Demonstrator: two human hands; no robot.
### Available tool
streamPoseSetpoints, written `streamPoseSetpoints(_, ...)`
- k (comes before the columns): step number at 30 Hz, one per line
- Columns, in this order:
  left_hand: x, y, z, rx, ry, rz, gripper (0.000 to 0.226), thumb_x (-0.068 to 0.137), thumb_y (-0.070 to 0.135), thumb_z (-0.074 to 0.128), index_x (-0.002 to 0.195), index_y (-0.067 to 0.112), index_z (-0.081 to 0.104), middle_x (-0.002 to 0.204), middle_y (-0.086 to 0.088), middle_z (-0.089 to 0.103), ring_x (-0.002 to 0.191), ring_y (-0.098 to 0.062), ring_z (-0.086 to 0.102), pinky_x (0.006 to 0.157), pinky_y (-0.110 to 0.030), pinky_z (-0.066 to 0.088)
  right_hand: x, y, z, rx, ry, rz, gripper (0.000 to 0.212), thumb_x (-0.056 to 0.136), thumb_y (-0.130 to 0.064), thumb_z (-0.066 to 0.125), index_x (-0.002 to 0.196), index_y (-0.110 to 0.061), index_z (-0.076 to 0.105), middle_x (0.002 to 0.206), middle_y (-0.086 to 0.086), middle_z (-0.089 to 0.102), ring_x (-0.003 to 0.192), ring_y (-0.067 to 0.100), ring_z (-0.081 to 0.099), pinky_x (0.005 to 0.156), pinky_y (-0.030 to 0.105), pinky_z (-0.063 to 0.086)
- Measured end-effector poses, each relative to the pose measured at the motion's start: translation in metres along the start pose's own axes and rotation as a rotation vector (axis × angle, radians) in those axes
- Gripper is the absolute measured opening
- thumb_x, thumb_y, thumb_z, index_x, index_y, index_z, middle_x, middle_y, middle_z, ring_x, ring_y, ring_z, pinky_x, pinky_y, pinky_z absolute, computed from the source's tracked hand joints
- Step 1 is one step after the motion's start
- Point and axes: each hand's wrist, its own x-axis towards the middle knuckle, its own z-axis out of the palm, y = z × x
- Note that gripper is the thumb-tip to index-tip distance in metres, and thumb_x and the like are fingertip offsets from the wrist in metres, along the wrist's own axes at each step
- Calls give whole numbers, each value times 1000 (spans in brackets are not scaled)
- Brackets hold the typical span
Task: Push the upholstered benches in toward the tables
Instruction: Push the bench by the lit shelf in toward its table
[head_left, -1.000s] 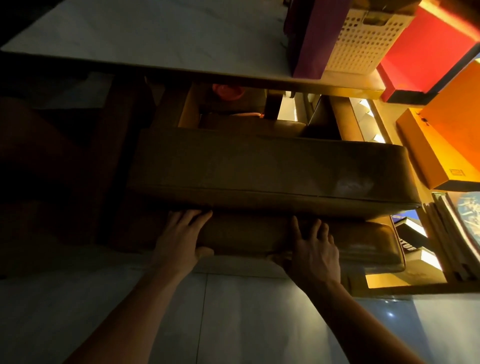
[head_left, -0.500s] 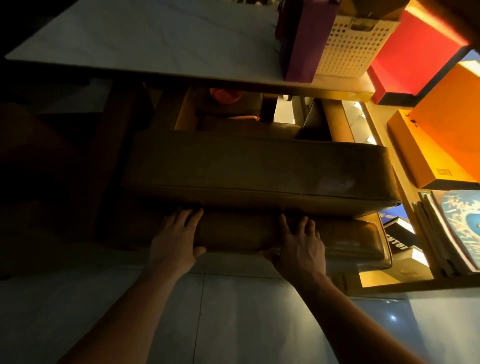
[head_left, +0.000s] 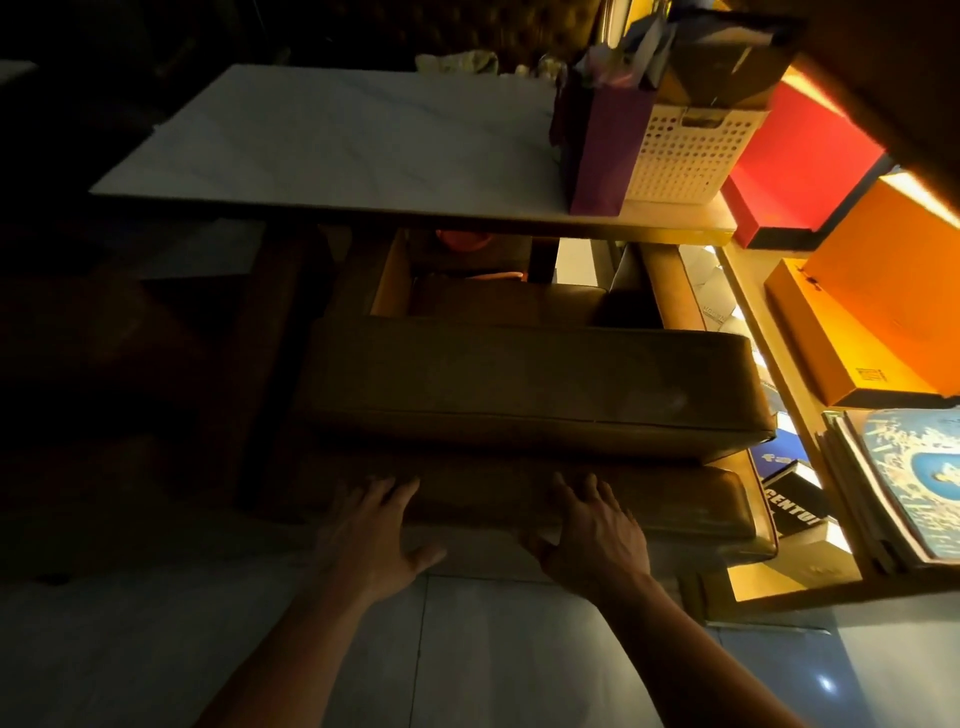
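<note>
While your left hand (head_left: 371, 535) and right hand (head_left: 592, 535) lie with fingers spread and straight on the near edge of the lower upholstered bench (head_left: 649, 506), they curl around nothing — both palms face down. That bench sits on the tiled floor (head_left: 467, 665), partly tucked beneath a larger bench cushion (head_left: 519, 379) in front of the white-topped table (head_left: 337, 140). At the table's far right corner stand a purple bag (head_left: 597, 150) and a white perforated basket (head_left: 685, 156) — touching each other.
</note>
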Motion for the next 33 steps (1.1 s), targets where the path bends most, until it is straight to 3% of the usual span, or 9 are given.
streamPoseSetpoints(7, -34, -58, -39, -78, 45, 18, 98, 75, 80, 53, 154, 38, 12, 164, 5, 12, 150, -25, 6, 118, -48, 19, -31, -72, -14, -28, -9, -31, 97, 77, -87, 41, 156, -37, 15, 166, 11, 13, 153, 30, 13, 120, 48, 27)
streamPoseSetpoints(14, -87, -177, -96, -133, 101, 70, 96, 76, 81, 52, 153, 40, 13, 163, 6, 13, 147, -23, 15, 116, -47, 25, -72, -199, -10, -53, 16, -40, 97, 80, -82, 46, 157, -33, 14, 166, 9, 14, 153, 29, 12, 122, 48, 21)
streamPoseSetpoints(21, -135, -313, -139, -200, 176, 68, 93, 77, 77, 56, 152, 40, 16, 162, 9, 17, 146, -21, 20, 114, -44, 29, -105, -341, 1, -19, 64, -115, 81, 81, -66, 62, 148, -31, 33, 151, 6, 35, 142, 29, 33, 113, 47, 36)
streamPoseSetpoints(26, -146, -394, -147, -224, 223, 28, 89, 79, 74, 56, 151, 43, 16, 161, 9, 19, 145, -21, 22, 111, -45, 33, -97, -418, 13, -48, 29, -143, 90, 84, -71, 55, 156, -30, 20, 164, 11, 17, 150, 33, 18, 119, 51, 27)
streamPoseSetpoints(33, -142, -511, -142, -237, 189, -73, 86, 82, 70, 56, 152, 42, 14, 162, 8, 16, 147, -18, 18, 116, -45, 28, -51, -522, 55, -73, -29, -247, 90, 84, -61, 64, 155, -32, 17, 165, 12, 13, 152, 34, 13, 122, 52, 20)
